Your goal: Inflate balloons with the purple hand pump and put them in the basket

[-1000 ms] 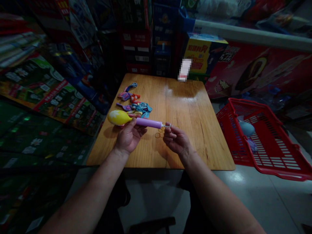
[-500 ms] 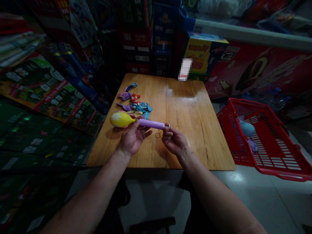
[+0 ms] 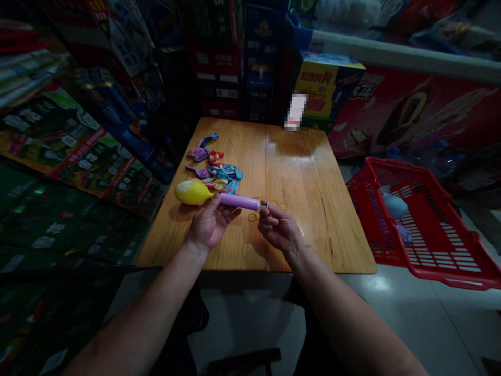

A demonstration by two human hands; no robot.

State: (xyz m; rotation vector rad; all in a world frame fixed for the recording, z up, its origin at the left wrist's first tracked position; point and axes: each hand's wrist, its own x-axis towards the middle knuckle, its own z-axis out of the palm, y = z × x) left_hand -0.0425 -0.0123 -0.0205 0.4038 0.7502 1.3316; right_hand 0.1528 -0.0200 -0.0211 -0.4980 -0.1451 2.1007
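Note:
A partly inflated yellow balloon with a pale flower print sits on the nozzle end of a purple hand pump. My left hand is closed, pinching the balloon's neck where it meets the pump. The white handle at the pump's other end is gripped by my right hand, its fingers closed; a short piece of the rod shows. Behind the balloon lies a heap of limp balloons in several colours. Under the pump are several thin yellowish rings, like rubber bands.
The wooden table carries these things. On the floor to the right is a red basket holding a light blue balloon. Stacked boxes stand behind the table, and green cartons rise at the left.
The pump's handle has been pulled a little out from the purple barrel, so more rod shows. The balloon looks about the same size. The view has shifted slightly.

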